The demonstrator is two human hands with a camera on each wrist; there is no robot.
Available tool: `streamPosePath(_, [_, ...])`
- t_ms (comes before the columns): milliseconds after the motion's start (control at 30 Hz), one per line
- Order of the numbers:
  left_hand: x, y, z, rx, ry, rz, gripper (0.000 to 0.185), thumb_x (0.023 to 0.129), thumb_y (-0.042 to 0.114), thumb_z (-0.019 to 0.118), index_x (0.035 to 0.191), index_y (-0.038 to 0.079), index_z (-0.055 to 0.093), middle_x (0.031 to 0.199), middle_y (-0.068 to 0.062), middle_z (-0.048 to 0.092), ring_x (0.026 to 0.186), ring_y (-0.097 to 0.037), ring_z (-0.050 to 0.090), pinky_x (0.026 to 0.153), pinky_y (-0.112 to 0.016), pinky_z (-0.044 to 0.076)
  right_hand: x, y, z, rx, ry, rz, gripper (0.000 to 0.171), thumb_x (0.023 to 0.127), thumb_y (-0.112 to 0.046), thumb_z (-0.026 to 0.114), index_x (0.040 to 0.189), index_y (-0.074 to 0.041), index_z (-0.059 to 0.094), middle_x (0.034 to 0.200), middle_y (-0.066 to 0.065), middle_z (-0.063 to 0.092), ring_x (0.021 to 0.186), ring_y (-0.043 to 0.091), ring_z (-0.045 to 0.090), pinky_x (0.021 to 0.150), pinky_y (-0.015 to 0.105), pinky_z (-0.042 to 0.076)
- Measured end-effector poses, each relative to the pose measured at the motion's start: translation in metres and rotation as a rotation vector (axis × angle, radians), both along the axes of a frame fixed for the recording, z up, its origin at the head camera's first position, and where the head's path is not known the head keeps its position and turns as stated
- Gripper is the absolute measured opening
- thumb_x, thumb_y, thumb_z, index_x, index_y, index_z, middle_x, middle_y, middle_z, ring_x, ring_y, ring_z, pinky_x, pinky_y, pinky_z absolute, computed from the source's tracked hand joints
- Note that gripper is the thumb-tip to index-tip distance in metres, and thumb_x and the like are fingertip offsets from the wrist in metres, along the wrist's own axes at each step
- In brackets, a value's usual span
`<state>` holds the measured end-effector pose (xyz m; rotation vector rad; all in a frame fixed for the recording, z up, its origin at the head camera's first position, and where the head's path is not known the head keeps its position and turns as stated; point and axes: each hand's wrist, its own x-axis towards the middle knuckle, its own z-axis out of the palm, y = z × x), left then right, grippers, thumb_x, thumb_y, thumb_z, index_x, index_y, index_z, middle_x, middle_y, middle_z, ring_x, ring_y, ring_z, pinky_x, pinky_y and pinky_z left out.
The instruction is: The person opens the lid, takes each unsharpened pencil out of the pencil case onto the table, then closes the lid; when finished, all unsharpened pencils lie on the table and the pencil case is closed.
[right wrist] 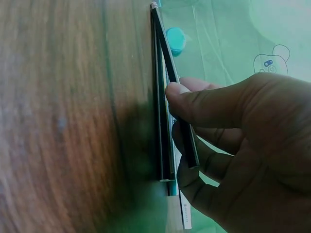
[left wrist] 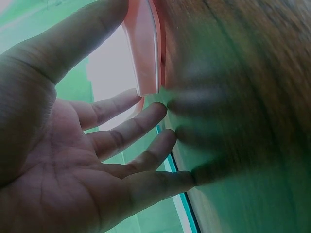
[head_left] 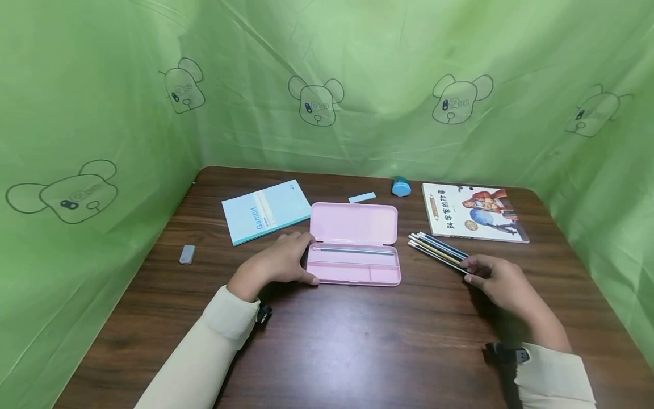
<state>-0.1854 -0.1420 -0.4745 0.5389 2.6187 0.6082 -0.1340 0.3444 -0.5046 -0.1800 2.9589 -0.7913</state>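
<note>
Pinching one pencil (right wrist: 179,109) from the bundle (head_left: 437,250), the right hand (head_left: 503,284) works while the left hand (head_left: 278,262), fingers relaxed, steadies a pink case (head_left: 353,244) near a "Gambit" notebook (head_left: 265,211).

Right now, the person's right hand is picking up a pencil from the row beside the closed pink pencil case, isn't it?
Not quite: the pink pencil case is open, its lid laid back, as the head view shows. The right hand does pinch a pencil from the row beside it.

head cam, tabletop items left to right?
grey eraser → blue notebook → pink pencil case → blue sharpener → pencils → picture book
</note>
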Motion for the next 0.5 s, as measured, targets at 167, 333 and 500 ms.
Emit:
streamPosePath(167, [0.0006, 0.0003, 0.0013, 0.003, 0.005, 0.001, 0.093, 0.088, 0.043, 0.097, 0.159, 0.003, 0.052, 0.16, -0.018, 0.057, 0.145, -0.04, 0.051, 0.125, -0.056, 0.046, -0.0014, 0.0005, 0.0002, -0.002, 0.003, 0.005, 0.014, 0.101, -0.009, 0.082, 0.115, -0.008, 0.081, 0.093, 0.002, 0.079, 0.082, 0.006, 0.062, 0.073, 0.026, 0.048])
streamPosePath(333, [0.0011, 0.0004, 0.0014, 0.003, 0.008, 0.0, 0.092, 0.088, 0.043, 0.097, 0.158, 0.003, 0.052, 0.16, -0.018, 0.057, 0.145, -0.04, 0.052, 0.125, -0.056, 0.046, -0.0017, 0.0004, -0.0011, 0.001, -0.001, 0.0, 0.015, 0.1, -0.008, 0.083, 0.115, -0.007, 0.081, 0.094, 0.004, 0.08, 0.082, 0.006, 0.063, 0.072, 0.025, 0.049])
streamPosePath(500, [-0.0002, 0.0005, -0.0011, 0.005, 0.01, -0.003, 0.093, 0.088, 0.044, 0.097, 0.159, 0.003, 0.052, 0.16, -0.018, 0.058, 0.145, -0.039, 0.052, 0.125, -0.056, 0.046, -0.0014, 0.0001, -0.0016, -0.01, -0.008, -0.001, 0.015, 0.1, -0.006, 0.082, 0.114, -0.006, 0.081, 0.094, 0.004, 0.08, 0.082, 0.006, 0.064, 0.071, 0.024, 0.048])
